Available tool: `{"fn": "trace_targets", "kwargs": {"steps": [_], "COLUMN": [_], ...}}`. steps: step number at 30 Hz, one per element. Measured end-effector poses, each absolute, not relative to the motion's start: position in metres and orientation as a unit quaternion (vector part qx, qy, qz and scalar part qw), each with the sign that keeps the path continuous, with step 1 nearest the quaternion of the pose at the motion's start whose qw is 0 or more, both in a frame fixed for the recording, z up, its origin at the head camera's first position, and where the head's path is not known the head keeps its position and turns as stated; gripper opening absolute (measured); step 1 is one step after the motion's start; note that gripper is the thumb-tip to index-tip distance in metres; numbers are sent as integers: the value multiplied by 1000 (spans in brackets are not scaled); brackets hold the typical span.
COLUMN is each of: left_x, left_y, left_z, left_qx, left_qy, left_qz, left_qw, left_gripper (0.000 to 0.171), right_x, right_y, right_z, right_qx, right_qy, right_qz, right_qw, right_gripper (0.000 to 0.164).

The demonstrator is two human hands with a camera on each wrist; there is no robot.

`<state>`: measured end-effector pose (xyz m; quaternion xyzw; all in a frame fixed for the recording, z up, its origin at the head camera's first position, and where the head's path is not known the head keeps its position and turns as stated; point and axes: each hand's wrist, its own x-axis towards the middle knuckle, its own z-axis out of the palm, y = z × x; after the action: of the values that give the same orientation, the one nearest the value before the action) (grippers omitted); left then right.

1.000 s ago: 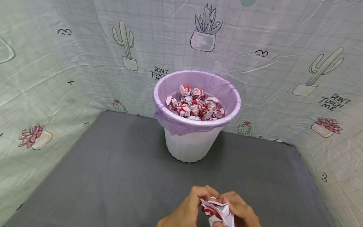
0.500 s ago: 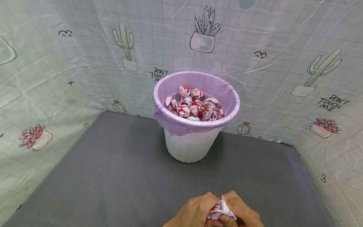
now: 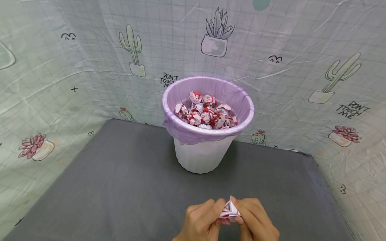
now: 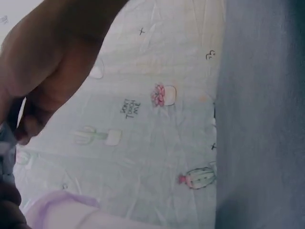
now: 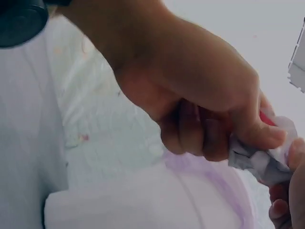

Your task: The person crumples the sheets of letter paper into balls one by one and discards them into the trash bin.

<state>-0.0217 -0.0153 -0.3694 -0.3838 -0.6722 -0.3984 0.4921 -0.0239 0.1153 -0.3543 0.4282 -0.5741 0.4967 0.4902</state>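
Note:
A crumpled piece of white and red paper (image 3: 230, 211) is pinched between both hands low in the head view. My left hand (image 3: 200, 217) grips its left side with bent fingers, the thumb beneath. On the other side my right hand (image 3: 256, 216) holds it, thumb below and a fingertip at its top. The right wrist view shows the folded paper (image 5: 264, 164) squeezed under the right thumb, with fingers of the left hand at the right edge. Parts of the paper are hidden by the fingers. The left wrist view catches only a sliver of it.
Beyond the hands stands a white bin (image 3: 200, 155) with a purple liner (image 3: 193, 134) folded over its rim. Several crumpled paper balls (image 3: 206, 115) lie inside it. The grey tabletop (image 3: 126, 187) meets a cactus-print cloth (image 3: 99, 60) at the back and sides.
The paper has been squeezed smaller, its loose folds pressed in between the fingers. Both hands have shifted their grip and closed in around it; the bin has stayed put.

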Motion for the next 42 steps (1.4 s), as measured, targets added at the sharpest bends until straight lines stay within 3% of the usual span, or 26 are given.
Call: {"fn": "trace_targets", "kwargs": {"steps": [4, 9, 18, 22, 25, 32, 34, 38, 42], "left_x": [-17, -15, -13, -10, -8, -6, -6, -6, -6], "left_y": [-17, -19, -39, -45, -46, -41, -42, -48, -50], "left_z": [-373, -384, -368, -357, -355, -358, -358, -357, -356], "left_qx": [-356, -318, -236, -196, -197, -223, -210, -185, -139], "left_qy": [-678, -683, -602, -595, -605, -561, -568, -540, -487], "left_qz": [-456, -555, -763, -775, -768, -797, -796, -817, -853], "left_qw": [453, 353, 4, -79, -76, 9, -3, -79, -129], "left_gripper": [26, 14, 21, 22, 23, 28, 28, 28, 32], "right_x": [-28, -24, -29, -31, -31, -27, -26, -25, -21], "right_y": [109, 99, 103, 106, 106, 101, 101, 101, 103], "right_z": [-358, -361, -359, -349, -346, -337, -339, -349, -361], "right_qx": [419, 390, 419, 458, 461, 449, 439, 419, 386], "right_qy": [-573, -615, -681, -676, -677, -659, -663, -677, -732], "right_qz": [482, 468, 449, 444, 439, 475, 480, 464, 422], "right_qw": [514, 500, 399, 369, 369, 372, 370, 388, 369], "right_gripper": [25, 26, 61, 68, 69, 61, 57, 52, 58]}}
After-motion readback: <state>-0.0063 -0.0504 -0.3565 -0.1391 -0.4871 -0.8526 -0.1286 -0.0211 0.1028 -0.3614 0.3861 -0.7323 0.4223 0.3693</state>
